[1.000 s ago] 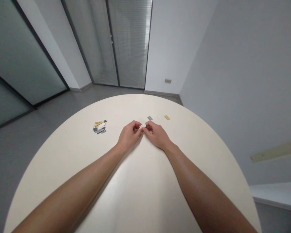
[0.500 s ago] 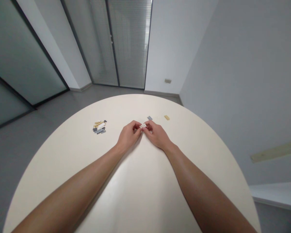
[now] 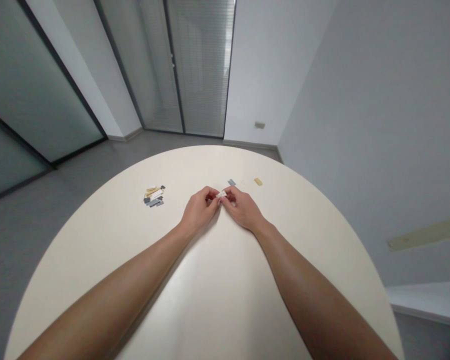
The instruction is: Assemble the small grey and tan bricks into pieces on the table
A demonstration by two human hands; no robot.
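A round, off-white table (image 3: 217, 290) with a smooth, faintly glossy top fills the foreground. The left forearm (image 3: 123, 285) and right forearm (image 3: 307, 280) extend over it from the lower frame edge. Near the table's middle, the left hand (image 3: 199, 209) and right hand (image 3: 244, 209) meet at a small white piece (image 3: 221, 194); the thumb and fingers of each are closed in a narrow pinch, holding the piece between the two hands. To the left, well apart, lies a cluster of small pieces (image 3: 156, 194) in tan, white, grey and black. Just beyond the right hand lies a grey piece (image 3: 231, 182); farther right lies a tan piece (image 3: 258, 181). Beyond the table are a grey floor (image 3: 78, 180), a frosted panel (image 3: 30, 95) at left, dark-framed glass panels (image 3: 198, 75) with blinds, a small wall plate (image 3: 260, 125) and a plain right-hand wall (image 3: 360, 125) bearing a beige strip (image 3: 425, 236). The frame cuts off the table's near edge, both forearms and the strip's right end. Fingertips partly cover the white piece; its underside is hidden. Overlap in the cluster prevents a count. A faint pale item (image 3: 243, 182) between the grey and tan pieces cannot be identified.
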